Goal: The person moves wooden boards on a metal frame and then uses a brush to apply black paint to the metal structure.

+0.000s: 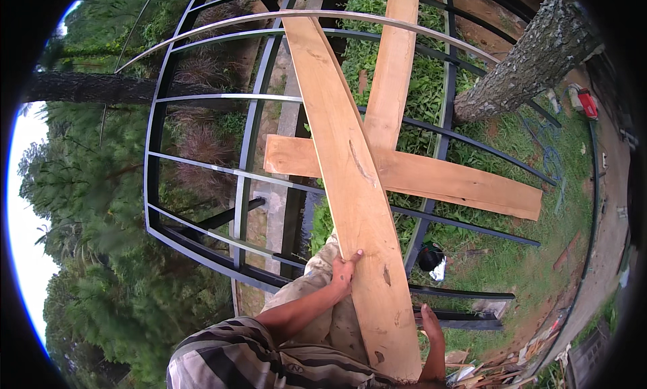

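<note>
Hands apart, at opposite long edges of the upper plank [364, 207]. Left hand [343, 276] clamped on its left edge, thumb on top; right hand [432, 326] beside the right edge, grip cannot be determined. Long axis runs away from the torso, far end angled left, above a crosswise plank [465, 181] and dark metal frame [251, 136].

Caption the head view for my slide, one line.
Left hand gripping a long wooden plank, right hand by its opposite edge, with two more planks lying across a dark metal frame.
</note>
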Available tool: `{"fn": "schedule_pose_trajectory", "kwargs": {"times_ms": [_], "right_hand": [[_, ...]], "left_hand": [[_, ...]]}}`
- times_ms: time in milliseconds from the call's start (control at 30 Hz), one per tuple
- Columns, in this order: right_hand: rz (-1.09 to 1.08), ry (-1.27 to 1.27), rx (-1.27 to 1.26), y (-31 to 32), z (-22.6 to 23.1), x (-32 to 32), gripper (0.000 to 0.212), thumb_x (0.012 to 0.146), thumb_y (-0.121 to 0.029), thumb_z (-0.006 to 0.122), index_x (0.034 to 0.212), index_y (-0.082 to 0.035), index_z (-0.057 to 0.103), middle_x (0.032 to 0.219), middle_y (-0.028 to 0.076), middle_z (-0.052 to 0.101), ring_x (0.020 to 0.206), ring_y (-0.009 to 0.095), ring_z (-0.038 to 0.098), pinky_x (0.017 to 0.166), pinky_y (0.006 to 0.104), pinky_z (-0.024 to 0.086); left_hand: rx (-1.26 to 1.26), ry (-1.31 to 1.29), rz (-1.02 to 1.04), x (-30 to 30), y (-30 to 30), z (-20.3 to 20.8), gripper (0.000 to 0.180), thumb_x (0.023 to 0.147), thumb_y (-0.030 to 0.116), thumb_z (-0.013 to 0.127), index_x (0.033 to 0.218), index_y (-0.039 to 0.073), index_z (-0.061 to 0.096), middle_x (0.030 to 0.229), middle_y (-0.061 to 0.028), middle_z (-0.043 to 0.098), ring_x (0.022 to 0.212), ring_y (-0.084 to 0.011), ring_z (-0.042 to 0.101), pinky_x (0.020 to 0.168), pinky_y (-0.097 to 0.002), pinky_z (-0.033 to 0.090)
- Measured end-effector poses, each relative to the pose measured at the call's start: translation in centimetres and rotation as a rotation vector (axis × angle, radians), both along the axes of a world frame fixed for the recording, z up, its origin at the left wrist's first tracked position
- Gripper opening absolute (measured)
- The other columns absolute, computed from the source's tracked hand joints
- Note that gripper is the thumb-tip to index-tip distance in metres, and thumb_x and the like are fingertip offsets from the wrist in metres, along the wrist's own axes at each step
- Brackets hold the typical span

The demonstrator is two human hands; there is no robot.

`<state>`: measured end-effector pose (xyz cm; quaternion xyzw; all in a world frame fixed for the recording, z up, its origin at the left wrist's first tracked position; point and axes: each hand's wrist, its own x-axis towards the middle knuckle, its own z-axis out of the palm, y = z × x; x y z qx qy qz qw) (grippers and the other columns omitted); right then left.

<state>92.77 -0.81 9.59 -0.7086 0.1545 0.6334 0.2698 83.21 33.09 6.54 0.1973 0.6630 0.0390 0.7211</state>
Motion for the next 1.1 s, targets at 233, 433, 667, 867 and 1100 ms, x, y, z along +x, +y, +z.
{"fn": "schedule_pose_trajectory", "kwargs": {"times_ms": [233,433,667,867,1100], "right_hand": [[0.028,-0.161,0.236,17.0,-11.8,3.7,0.091,0.097,-0.075,0.037,0.152,-0.003,0.042,0.152,0.017,0.048,0.136,0.030,0.049,0.111,0.0429,0.039],[0.017,-0.104,0.159,20.8,-10.9,3.4,0.087,0.094,-0.075,0.047,0.134,0.001,0.062,0.130,0.019,0.065,0.123,0.028,0.059,0.103,0.0406,0.046],[0.167,-0.339,0.078,21.4,-7.5,4.9,0.093,0.085,-0.082,0.053,0.114,0.005,0.071,0.111,0.029,0.070,0.107,0.039,0.068,0.091,0.0445,0.052],[0.271,-0.331,-0.030,22.4,-6.2,5.1,0.099,0.082,-0.084,0.054,0.107,0.010,0.070,0.102,0.034,0.069,0.102,0.044,0.068,0.089,0.0485,0.053],[0.195,-0.409,0.083,22.0,-8.7,4.0,0.088,0.084,-0.080,0.056,0.097,0.005,0.074,0.090,0.029,0.071,0.092,0.042,0.070,0.084,0.0491,0.053]], "left_hand": [[-0.067,-0.019,-0.086,-3.5,-2.9,2.6,0.031,0.092,0.014,0.074,0.116,-0.002,0.062,0.101,-0.0128,0.073,0.083,-0.0226,0.071,0.072,-0.0345,0.059],[0.142,0.149,-0.093,-2.2,-3.9,1.4,0.040,0.090,0.014,0.078,0.121,0.000,0.057,0.107,-0.0126,0.071,0.092,-0.0218,0.069,0.080,-0.0354,0.058],[-0.070,0.092,-0.066,-3.4,-2.6,-0.8,0.054,0.085,0.018,0.084,0.127,0.002,0.055,0.115,-0.0134,0.069,0.099,-0.0276,0.068,0.084,-0.0410,0.057],[-0.228,-0.043,-0.388,-5.3,6.0,-5.1,0.097,0.086,0.071,0.063,0.154,0.008,0.036,0.156,-0.0168,0.041,0.143,-0.0331,0.040,0.115,-0.0533,0.030],[-0.028,-0.356,-0.299,7.2,23.6,-15.3,0.095,0.090,0.075,0.053,0.155,0.008,0.035,0.154,-0.0169,0.046,0.141,-0.0343,0.045,0.119,-0.0525,0.032]]}}
